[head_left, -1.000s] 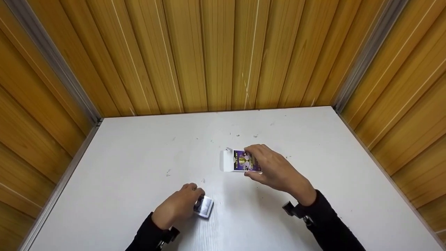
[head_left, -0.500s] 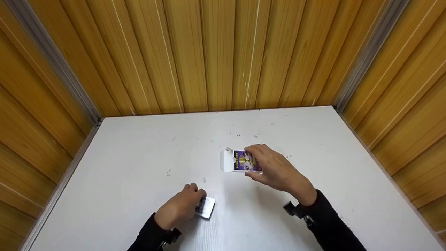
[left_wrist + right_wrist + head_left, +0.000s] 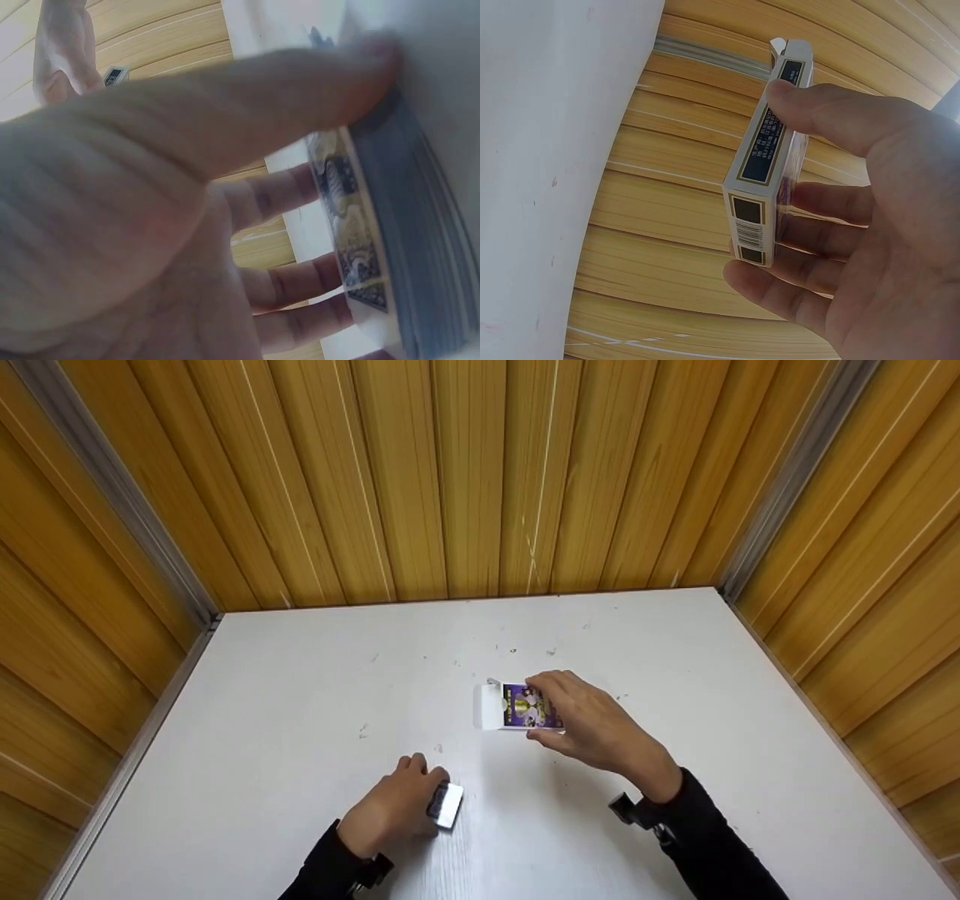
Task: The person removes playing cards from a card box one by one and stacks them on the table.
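Observation:
My left hand (image 3: 394,806) grips a deck of playing cards (image 3: 450,808) low over the near middle of the table. The left wrist view shows the thumb across the stacked edges of the cards (image 3: 412,240) and the fingers against the patterned face. Farther off and to the right, my right hand (image 3: 598,727) holds a purple and white card box (image 3: 523,706) between thumb and fingers. Its white end flap (image 3: 490,708) stands open toward the left. A barcode marks the opposite end of the box (image 3: 761,161) in the right wrist view. The box's inside is hidden.
A white table (image 3: 300,682) with small dark scuffs lies under both hands. Yellow wood-patterned walls (image 3: 465,480) enclose it at the back and sides, with grey metal posts (image 3: 787,472) in the corners.
My left hand has shifted slightly right and turned the deck, so less of its top shows in the head view. The right hand and the box stay put.

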`<state>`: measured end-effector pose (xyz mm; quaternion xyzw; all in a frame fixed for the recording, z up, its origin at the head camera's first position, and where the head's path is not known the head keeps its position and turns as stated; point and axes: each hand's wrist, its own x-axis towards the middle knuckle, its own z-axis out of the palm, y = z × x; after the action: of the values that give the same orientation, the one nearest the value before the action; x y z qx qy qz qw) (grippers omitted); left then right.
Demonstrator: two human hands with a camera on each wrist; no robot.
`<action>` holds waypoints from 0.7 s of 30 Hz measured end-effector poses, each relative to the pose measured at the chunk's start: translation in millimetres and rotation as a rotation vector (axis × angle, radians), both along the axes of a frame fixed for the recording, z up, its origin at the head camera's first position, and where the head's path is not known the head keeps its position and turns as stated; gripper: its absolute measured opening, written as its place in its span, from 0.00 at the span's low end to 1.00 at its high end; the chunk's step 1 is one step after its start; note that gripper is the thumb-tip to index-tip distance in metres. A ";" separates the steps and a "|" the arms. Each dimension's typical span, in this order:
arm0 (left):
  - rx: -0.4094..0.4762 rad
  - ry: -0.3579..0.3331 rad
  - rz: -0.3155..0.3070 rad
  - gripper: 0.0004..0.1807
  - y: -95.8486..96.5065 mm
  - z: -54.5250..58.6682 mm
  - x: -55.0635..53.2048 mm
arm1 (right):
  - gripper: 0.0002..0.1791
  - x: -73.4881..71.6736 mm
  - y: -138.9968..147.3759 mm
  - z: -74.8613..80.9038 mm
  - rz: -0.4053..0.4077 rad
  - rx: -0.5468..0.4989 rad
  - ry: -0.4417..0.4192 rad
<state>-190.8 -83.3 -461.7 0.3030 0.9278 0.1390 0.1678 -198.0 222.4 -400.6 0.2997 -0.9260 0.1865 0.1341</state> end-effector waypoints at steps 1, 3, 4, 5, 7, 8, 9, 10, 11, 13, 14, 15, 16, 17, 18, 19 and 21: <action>-0.006 0.006 0.000 0.34 0.3 -0.2 0.3 | 0.36 0.1 -0.1 -0.1 0.000 0.001 -0.001; -0.005 0.022 -0.004 0.33 0.4 -1.1 0.4 | 0.35 0.4 -0.1 0.1 0.000 0.004 -0.001; -0.003 0.029 -0.008 0.32 0.3 -1.5 0.4 | 0.35 0.4 -0.1 0.2 0.001 0.006 0.001; -0.001 0.037 -0.011 0.32 0.2 -1.5 0.5 | 0.35 0.5 0.0 0.2 0.002 0.006 0.006; 0.009 0.050 -0.016 0.31 -0.1 -2.0 0.4 | 0.35 0.6 0.2 0.8 0.004 0.005 0.012; 0.014 0.052 -0.016 0.30 -0.2 -2.2 0.3 | 0.35 0.6 0.3 1.2 0.006 0.004 0.014; 0.015 0.052 -0.016 0.30 -0.1 -1.9 0.2 | 0.35 0.6 0.4 1.5 0.007 0.002 0.017; 0.013 0.051 -0.015 0.30 0.1 -2.0 0.0 | 0.35 0.6 0.5 1.7 0.009 0.001 0.018; 0.012 0.051 -0.013 0.30 0.3 -1.7 -0.2 | 0.35 0.7 0.5 1.9 0.010 -0.001 0.019; 0.007 0.046 -0.010 0.30 0.7 -1.9 -0.6 | 0.35 0.7 0.4 2.2 0.012 -0.002 0.017; 0.003 0.044 -0.009 0.30 0.8 -1.8 -0.6 | 0.35 0.7 0.4 2.2 0.013 -0.003 0.017; 0.003 0.043 -0.009 0.30 1.0 -1.8 -0.5 | 0.35 0.7 0.4 2.1 0.014 -0.003 0.017; 0.002 0.042 -0.008 0.30 1.1 -1.9 -0.6 | 0.35 0.7 0.5 1.9 0.015 -0.004 0.017; 0.003 0.040 -0.006 0.30 1.2 -1.7 -0.4 | 0.35 0.7 0.5 1.7 0.015 -0.004 0.017; 0.002 0.040 -0.006 0.29 1.3 -1.9 -0.3 | 0.35 0.6 0.5 1.5 0.015 -0.004 0.016; 0.001 0.038 -0.006 0.29 1.4 -1.4 0.0 | 0.35 0.5 0.5 1.3 0.016 -0.005 0.015; -0.001 0.032 -0.004 0.29 1.8 -1.1 -0.1 | 0.35 0.2 0.8 0.7 0.017 -0.002 0.016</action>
<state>-190.8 -81.5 -462.8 0.3071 0.9298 0.1334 0.1531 -197.8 223.2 -399.9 0.3089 -0.9221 0.1862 0.1403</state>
